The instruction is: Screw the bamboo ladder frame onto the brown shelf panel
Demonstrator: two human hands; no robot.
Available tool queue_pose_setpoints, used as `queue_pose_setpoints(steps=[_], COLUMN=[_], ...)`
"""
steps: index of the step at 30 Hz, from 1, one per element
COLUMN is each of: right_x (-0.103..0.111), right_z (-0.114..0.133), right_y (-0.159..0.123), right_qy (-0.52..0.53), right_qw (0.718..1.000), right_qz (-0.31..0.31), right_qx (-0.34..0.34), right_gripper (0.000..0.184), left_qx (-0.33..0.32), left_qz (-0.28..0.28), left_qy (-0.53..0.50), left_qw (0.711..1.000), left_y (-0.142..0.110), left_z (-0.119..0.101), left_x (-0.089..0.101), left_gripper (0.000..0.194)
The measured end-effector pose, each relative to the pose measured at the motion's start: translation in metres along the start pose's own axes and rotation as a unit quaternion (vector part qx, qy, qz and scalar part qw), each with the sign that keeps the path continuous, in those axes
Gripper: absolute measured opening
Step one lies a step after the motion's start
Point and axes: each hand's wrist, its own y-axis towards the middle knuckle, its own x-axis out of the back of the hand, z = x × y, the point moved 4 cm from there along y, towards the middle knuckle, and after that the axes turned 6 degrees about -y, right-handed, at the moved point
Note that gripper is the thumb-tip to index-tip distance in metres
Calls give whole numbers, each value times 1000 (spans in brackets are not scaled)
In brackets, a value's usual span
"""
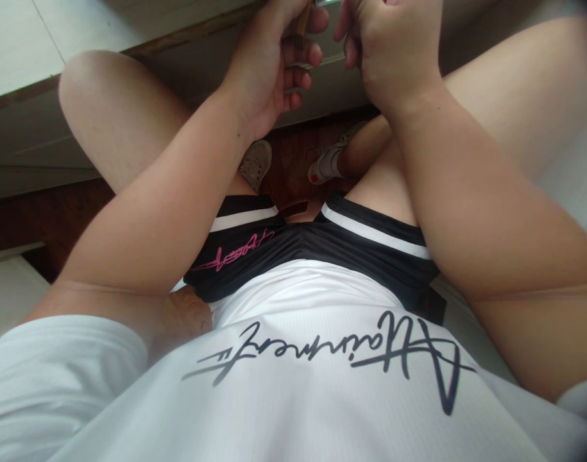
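Note:
At the top edge my left hand has its fingers curled, palm turned inward. A thin yellowish-brown stick with a dark lower end lies in its grip; its upper part runs out of view, so its exact kind does not show. Across a small gap, my right hand is closed with bent fingers, partly cut off by the frame. What it holds, if anything, is hidden. A small pale, shiny bit of something shows between the hands at the very top, too little to name.
A light tabletop with a worn brown edge runs across the upper left, above grey panels. My bare knees are spread beneath it. Shoes rest on the dark reddish-brown floor. A brown wooden piece shows beside my left hip.

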Motion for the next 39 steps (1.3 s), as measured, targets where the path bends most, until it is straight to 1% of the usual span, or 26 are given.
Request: queue_pose_setpoints(steps=[2, 3, 7, 12, 15, 21, 24, 26, 28, 30, 32, 33, 36, 39], right_x=[6, 7, 4, 5, 5, -4, -8, -9, -8, -9, -9, -9, -10, -12], right_z=[6, 8, 7, 5, 5, 9, 12, 13, 11, 11, 11, 11, 7, 1], right_y=[-1, -2, 0, 1, 1, -8, -14, -17, -18, -19, -18, -16, -10, -5], right_qy=[-41, -57, -60, -61, -49, -2, 46, 92, 130, 151, 162, 163, 154, 141], right_qw=[994, 990, 992, 991, 994, 1000, 997, 990, 977, 965, 963, 966, 978, 986], right_qz=[-83, -103, -80, -83, -72, -6, 33, 52, 75, 106, 121, 117, 79, 52], right_qx=[53, 72, 76, 81, 71, -2, -43, -94, -153, -184, -176, -163, -118, -77], right_gripper=[45, 45, 47, 47, 46, 52, 54, 50, 46, 44, 42, 41, 37, 33], left_qx=[-2, -2, 1, 1, 3, -1, -4, -3, -1, -4, -8, -10, -8, -6], left_qz=[1, 1, -4, -6, -13, -22, -21, -21, -22, -18, -8, -4, -7, -16], left_qy=[0, 1, 3, -1, 1, -3, -4, -2, 5, 10, 8, 5, -1, -11], left_qw=[1000, 1000, 1000, 1000, 1000, 1000, 1000, 1000, 1000, 1000, 1000, 1000, 1000, 1000], left_y=[0, 0, 1, 0, -2, -1, 0, -1, -1, -1, -1, -1, -1, -1], left_z=[0, 0, -1, -2, -2, -3, -3, -3, -2, -3, -3, -3, -3, -3], left_x=[0, 1, 2, 1, -1, 3, 6, 7, 6, 6, 5, 5, 5, 4], left_gripper=[34, 34, 34, 33, 33, 34, 32, 32, 33, 34, 34, 34, 30, 31])
